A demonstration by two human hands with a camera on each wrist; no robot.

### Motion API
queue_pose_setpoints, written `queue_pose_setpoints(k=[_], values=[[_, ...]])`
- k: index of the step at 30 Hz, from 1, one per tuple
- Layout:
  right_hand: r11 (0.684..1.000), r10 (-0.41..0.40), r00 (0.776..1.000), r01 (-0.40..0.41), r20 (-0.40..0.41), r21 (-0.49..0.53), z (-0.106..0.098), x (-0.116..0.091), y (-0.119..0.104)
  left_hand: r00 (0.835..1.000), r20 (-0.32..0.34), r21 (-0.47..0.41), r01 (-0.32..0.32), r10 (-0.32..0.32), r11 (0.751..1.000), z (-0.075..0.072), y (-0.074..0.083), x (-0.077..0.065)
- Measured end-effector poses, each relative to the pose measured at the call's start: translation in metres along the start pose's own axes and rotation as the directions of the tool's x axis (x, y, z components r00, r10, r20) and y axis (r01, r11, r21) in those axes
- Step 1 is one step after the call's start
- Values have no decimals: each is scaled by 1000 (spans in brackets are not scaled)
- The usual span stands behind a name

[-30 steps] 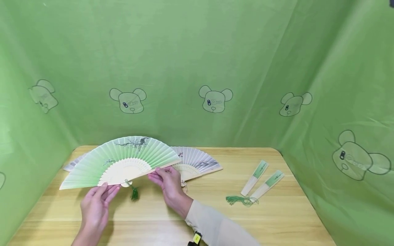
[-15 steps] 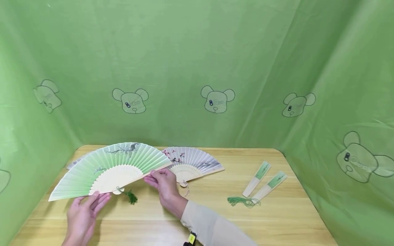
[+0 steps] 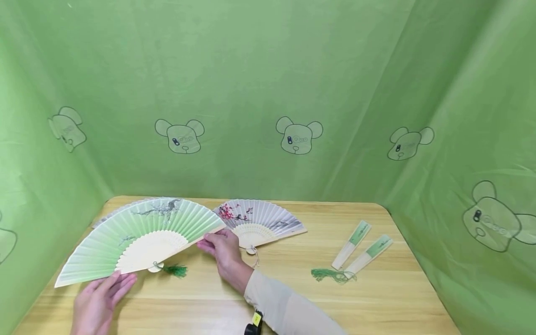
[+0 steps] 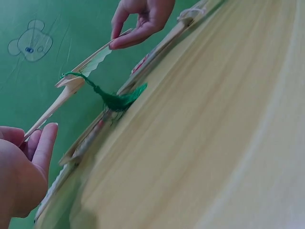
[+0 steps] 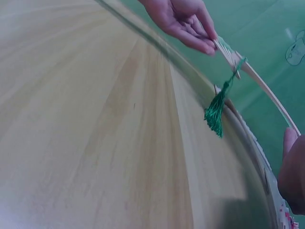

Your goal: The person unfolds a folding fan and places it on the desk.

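A green folding fan (image 3: 94, 246) is spread wide, tilted down to the left in the head view. My left hand (image 3: 94, 302) pinches its lower left edge between thumb and fingers. At its right end stick my right hand (image 3: 226, 253) pinches the fan. A green tassel (image 3: 176, 271) hangs from the pivot. Both wrist views show the fan raised above the table, with the tassel (image 4: 119, 100) dangling between the hands. Behind it a spread grey folding fan (image 3: 276, 218) with red blossoms lies on the table, its middle and left part mostly hidden.
Two folded green fans (image 3: 351, 244) lie at the right of the wooden table (image 3: 293, 298), with green tassels (image 3: 324, 274) beside their lower ends. Green cloth walls (image 3: 238, 83) with bear-head prints enclose the back and sides.
The green fan has moved left and lower, nearer to me, with both hands still on it. My left hand shifted most. More of the grey fan's red blossoms now shows.
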State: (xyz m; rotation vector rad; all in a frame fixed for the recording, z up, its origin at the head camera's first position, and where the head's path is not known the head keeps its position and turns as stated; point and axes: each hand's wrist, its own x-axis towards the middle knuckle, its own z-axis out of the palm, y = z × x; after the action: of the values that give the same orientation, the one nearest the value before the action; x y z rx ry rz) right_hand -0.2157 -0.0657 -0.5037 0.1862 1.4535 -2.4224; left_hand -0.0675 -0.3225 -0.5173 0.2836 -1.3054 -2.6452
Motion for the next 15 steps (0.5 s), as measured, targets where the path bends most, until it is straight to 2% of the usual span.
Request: queue_pose_setpoints(k=[6, 12, 15], values=[[1000, 21, 1000, -21, -9, -18, -2, 7, 5, 999, -39, 45, -8, 10, 999, -16, 2, -3], [998, 34, 999, -35, -29, -42, -4, 14, 9, 998, -58, -8, 4, -4, 1000, -33, 4, -4], [998, 38, 999, -39, -21, -52, -5, 16, 11, 996, -81, -16, 32, -34, 999, -41, 5, -5]])
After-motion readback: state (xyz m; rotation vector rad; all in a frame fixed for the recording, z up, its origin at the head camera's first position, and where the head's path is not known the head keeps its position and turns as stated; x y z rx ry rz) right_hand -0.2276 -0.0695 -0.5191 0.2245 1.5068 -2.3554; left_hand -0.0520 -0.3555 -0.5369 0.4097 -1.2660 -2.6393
